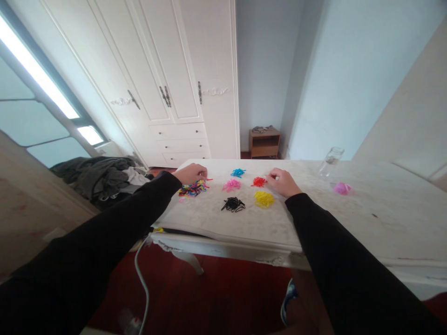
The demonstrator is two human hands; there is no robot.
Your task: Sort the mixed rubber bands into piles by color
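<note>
On the left of the white table, my left hand (193, 173) is closed over a mixed pile of small coloured rubber bands (193, 188). A red rubber band (209, 179) pokes out at its fingertips. My right hand (283, 182) rests by the small red pile (259, 182), thumb and fingers pinched; whatever is between them is too small to make out. Sorted piles lie between the hands: blue bands (238, 173), pink bands (232, 185), black bands (233, 204) and yellow bands (264, 199).
To the right on the table (384, 218) stand a clear glass bottle (330, 163) and a pink-purple object (342, 188). Dark clothes (94, 177) are heaped at the left. Behind are a white wardrobe (181, 60) and a small wooden nightstand (264, 143). A white cable (141, 279) hangs below the table.
</note>
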